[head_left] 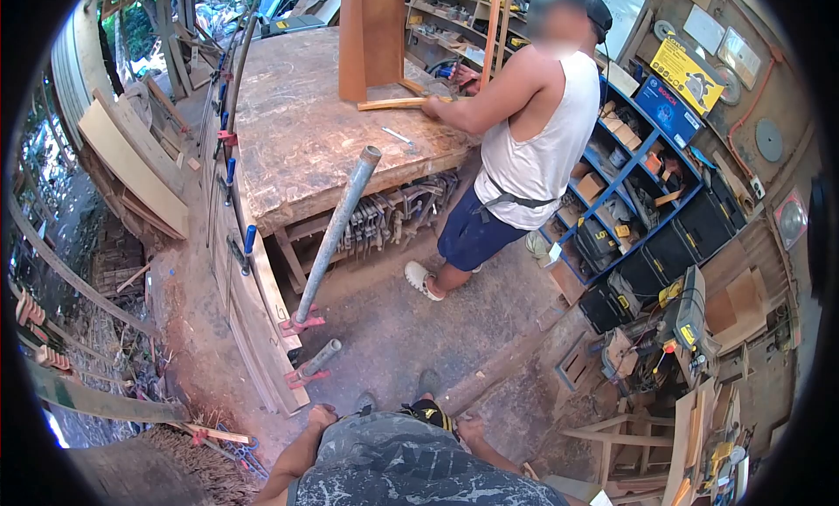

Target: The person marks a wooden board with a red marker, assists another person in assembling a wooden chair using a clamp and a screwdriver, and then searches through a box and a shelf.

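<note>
I am standing and looking down at my patterned shirt (pixel 411 467) and shoes. My left hand (pixel 321 416) rests against my left side at the waist, and nothing shows in it. My right hand (pixel 470 430) lies against my right side, its fingers partly tucked behind the shirt. Nearest my left hand is a short grey pipe clamp (pixel 316 359) with a red foot, fixed on boards (pixel 262 331) that lean against the workbench. A long grey pipe clamp (pixel 339 231) rises just beyond it.
A person in a white sleeveless top (pixel 533 130) stands at the big wooden workbench (pixel 306 139), hands on a wood strip (pixel 395 104) by a brown panel (pixel 371 38). A blue tool rack (pixel 629 178) and a saw (pixel 690 318) fill the right side. Planks (pixel 131 165) lean at left.
</note>
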Tool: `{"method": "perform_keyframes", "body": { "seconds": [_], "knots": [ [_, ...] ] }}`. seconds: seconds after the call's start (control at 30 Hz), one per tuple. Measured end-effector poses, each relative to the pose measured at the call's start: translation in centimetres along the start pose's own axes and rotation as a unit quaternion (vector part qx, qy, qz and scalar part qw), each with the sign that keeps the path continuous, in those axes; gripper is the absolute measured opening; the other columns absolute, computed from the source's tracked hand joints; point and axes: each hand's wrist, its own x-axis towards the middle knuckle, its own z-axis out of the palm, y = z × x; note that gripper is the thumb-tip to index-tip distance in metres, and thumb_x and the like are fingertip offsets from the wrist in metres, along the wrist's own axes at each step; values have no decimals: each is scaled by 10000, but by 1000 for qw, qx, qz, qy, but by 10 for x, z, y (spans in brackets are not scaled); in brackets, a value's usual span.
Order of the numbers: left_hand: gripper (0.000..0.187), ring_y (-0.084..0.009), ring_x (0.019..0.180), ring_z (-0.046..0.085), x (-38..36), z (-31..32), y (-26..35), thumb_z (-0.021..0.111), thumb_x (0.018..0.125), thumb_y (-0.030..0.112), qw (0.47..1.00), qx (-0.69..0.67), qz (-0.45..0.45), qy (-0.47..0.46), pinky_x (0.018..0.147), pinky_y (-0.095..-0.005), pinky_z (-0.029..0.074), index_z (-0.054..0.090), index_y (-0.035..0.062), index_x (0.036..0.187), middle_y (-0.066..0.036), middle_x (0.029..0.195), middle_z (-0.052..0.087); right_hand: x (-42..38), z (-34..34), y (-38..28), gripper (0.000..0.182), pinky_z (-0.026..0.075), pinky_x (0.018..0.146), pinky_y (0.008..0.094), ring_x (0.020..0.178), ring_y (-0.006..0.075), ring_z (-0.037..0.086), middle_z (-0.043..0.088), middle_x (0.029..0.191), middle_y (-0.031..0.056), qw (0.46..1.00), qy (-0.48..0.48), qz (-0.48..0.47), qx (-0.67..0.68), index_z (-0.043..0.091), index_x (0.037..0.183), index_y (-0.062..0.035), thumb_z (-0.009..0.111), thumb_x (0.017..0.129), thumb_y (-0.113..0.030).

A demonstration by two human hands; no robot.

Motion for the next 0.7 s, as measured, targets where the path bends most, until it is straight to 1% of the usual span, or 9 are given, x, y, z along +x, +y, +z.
{"method": "perform_keyframes", "body": {
  "seconds": [0.27,0.33,0.37,0.43,0.53,0.67,0.7],
  "knots": [
    [344,-289,1053,622,0,2,-3,594,703,201,1000,9,7,2,956,-330,464,715,135,1017,-162,1080,658,11,8,12,579,518,659,288,654,184,673,705,788,109,1000,1,0,14,510,1238,6,663,764,-290],
    [342,-291,1053,622,1,2,-3,589,704,196,1000,1,7,-4,956,-331,464,716,136,1016,-166,1081,656,16,10,17,575,520,658,289,656,179,674,703,789,110,998,1,-38,-42,505,1245,4,664,771,-280],
    [342,-291,1053,622,-1,1,-2,589,704,196,1000,0,6,-3,956,-331,464,716,136,1016,-166,1081,656,19,13,20,575,520,658,289,656,179,674,703,789,110,998,1,-38,-42,505,1245,4,664,771,-280],
    [344,-290,1055,621,-5,0,2,584,704,196,1000,2,1,2,959,-333,462,716,136,1015,-165,1089,653,25,19,27,555,521,654,289,661,175,675,702,796,113,1000,-4,-26,-5,505,1245,3,663,781,-257],
    [347,-289,1053,622,-4,0,3,581,701,195,1000,9,4,6,959,-332,462,716,134,1015,-164,1087,654,24,20,26,536,523,651,290,665,179,676,702,813,117,1000,0,-24,12,504,1245,3,660,790,-235],
    [342,-287,1049,624,1,4,-1,578,700,192,1000,9,8,6,956,-331,465,718,129,1006,-165,1078,657,18,9,14,545,523,652,292,669,189,676,699,825,125,1000,-14,-22,2,500,1243,13,668,788,-234],
    [339,-286,1046,626,2,5,-1,577,700,193,1000,11,8,7,954,-330,466,718,128,1002,-165,1075,658,14,5,7,546,522,652,292,667,192,674,697,826,128,1000,-21,-7,22,500,1240,18,671,787,-234]
  ]
}}
